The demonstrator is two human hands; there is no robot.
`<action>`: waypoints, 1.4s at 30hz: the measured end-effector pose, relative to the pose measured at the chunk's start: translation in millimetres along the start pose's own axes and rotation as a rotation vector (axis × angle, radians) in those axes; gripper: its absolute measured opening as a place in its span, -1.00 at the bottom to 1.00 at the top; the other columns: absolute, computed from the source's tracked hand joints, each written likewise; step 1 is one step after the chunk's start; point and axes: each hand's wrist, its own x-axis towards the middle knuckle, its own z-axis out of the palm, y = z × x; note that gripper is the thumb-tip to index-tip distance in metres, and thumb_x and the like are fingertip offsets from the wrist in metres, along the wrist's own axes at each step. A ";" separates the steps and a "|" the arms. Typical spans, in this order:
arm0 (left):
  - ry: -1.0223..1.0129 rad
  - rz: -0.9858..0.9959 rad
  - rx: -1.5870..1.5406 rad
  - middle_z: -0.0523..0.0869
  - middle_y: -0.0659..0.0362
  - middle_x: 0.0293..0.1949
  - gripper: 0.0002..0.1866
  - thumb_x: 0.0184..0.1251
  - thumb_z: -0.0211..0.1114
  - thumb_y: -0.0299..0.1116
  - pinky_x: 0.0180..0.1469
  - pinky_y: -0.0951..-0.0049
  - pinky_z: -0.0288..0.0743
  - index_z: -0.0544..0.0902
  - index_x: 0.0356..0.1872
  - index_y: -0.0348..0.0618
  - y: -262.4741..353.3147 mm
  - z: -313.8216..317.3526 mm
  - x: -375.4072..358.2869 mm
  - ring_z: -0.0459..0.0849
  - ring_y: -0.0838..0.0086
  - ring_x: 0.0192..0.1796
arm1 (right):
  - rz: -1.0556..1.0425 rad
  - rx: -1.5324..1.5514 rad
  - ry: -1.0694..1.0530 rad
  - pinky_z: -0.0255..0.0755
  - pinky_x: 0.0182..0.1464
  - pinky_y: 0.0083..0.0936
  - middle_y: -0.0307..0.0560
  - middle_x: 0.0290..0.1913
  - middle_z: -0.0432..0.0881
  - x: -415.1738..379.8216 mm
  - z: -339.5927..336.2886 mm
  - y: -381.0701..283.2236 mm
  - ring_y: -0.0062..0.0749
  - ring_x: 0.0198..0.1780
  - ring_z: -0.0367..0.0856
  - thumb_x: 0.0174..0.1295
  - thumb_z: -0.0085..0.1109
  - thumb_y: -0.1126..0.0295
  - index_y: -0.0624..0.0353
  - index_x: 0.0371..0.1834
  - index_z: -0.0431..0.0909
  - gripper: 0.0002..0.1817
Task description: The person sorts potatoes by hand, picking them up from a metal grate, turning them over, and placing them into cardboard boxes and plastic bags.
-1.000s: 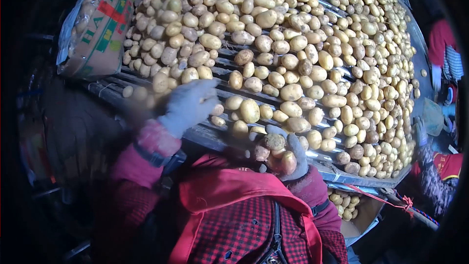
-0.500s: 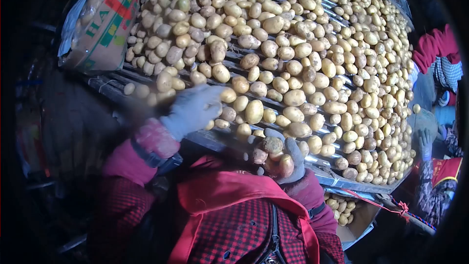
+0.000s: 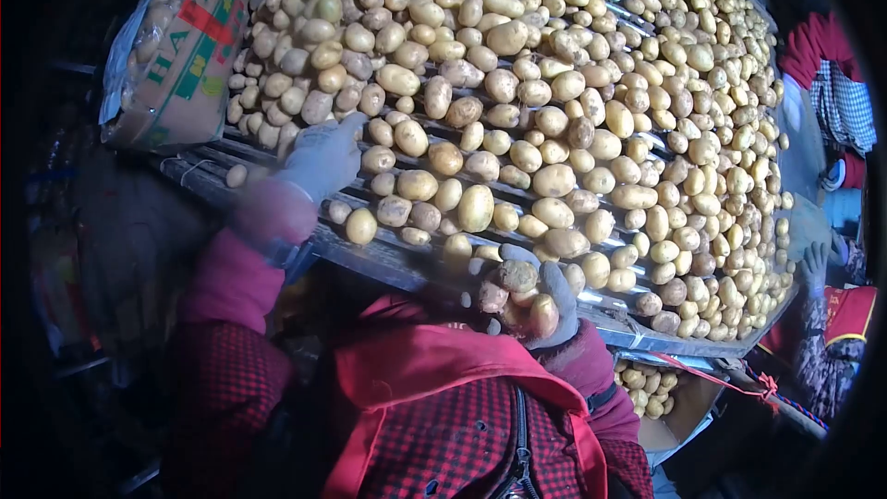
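Held potatoes (image 3: 543,317): clustered in your right hand (image 3: 562,312), at the near edge of the slatted rack (image 3: 684,345).
Spill risk: one could roll out; likely cause, a crowded grip.
Long axis: frontmost one's, roughly toward your chest.
Right hand: half-curled, full.
Left hand (image 3: 323,159): finger extended beside loose potatoes (image 3: 411,139); hold hidden, cannot tell.

Blurring the fuzzy pink left cuff (image 3: 271,211). Hiding the underside of the grey-gloved left hand (image 3: 321,159), leaving any grip uncertain. Concealing the palm of the grey-gloved right hand (image 3: 560,303) behind rounded, soil-smeared tan potatoes (image 3: 517,277). Covering part of the open brown cardboard box (image 3: 693,408) under the dark slatted rack (image 3: 693,345). Cutting the red-and-black checked jacket (image 3: 434,444) off at the bottom edge.
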 end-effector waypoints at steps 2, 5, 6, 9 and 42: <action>-0.077 -0.152 0.016 0.80 -0.13 0.00 -0.48 0.45 0.26 -0.20 0.10 -0.08 0.63 0.51 0.40 0.02 7.6 1.2 4.0 0.77 -0.15 0.05 | -0.002 -0.142 -0.002 0.49 0.40 -0.06 0.20 0.43 0.49 -1.6 -5.7 1.1 -0.09 0.29 0.60 0.62 0.03 -0.12 0.41 0.59 0.21 -0.19; -0.112 -0.102 -0.034 0.80 -0.15 -0.01 -0.44 0.39 0.33 -0.14 0.12 -0.05 0.63 0.49 0.36 -0.04 12.6 -5.4 6.1 0.77 -0.13 0.08 | -0.022 -0.131 0.019 0.48 0.36 -0.13 0.16 0.39 0.51 -2.2 -9.0 6.4 -0.17 0.22 0.57 0.57 0.02 -0.24 0.40 0.58 0.25 -0.11; -0.145 -0.129 -0.012 0.80 -0.15 -0.01 -0.42 0.36 0.35 -0.12 0.12 -0.06 0.63 0.49 0.36 -0.05 12.3 -9.3 11.9 0.77 -0.13 0.09 | -0.036 -0.100 0.021 0.48 0.33 -0.17 0.14 0.37 0.53 0.8 -9.6 7.2 -0.21 0.19 0.56 0.55 0.01 -0.29 0.40 0.57 0.27 -0.08; -0.158 -0.127 -0.038 0.80 -0.14 0.00 -0.38 0.32 0.38 -0.08 0.15 -0.05 0.62 0.50 0.36 -0.07 7.5 -10.2 22.9 0.77 -0.14 0.10 | -0.025 -0.097 -0.014 0.46 0.28 -0.23 0.05 0.24 0.54 3.2 -10.7 3.0 -0.22 0.18 0.53 0.53 0.03 -0.33 0.35 0.53 0.35 -0.09; -0.103 0.398 -0.188 0.61 0.07 0.30 -0.34 0.26 0.35 -0.38 0.17 0.02 0.61 0.55 0.44 0.23 72.4 3.0 -81.4 0.69 0.02 0.11 | 0.127 0.083 0.177 0.52 0.20 -0.37 -0.04 0.39 0.55 3.4 1.2 -23.1 -0.24 0.32 0.55 0.66 -0.25 -0.17 0.12 0.66 0.26 -0.27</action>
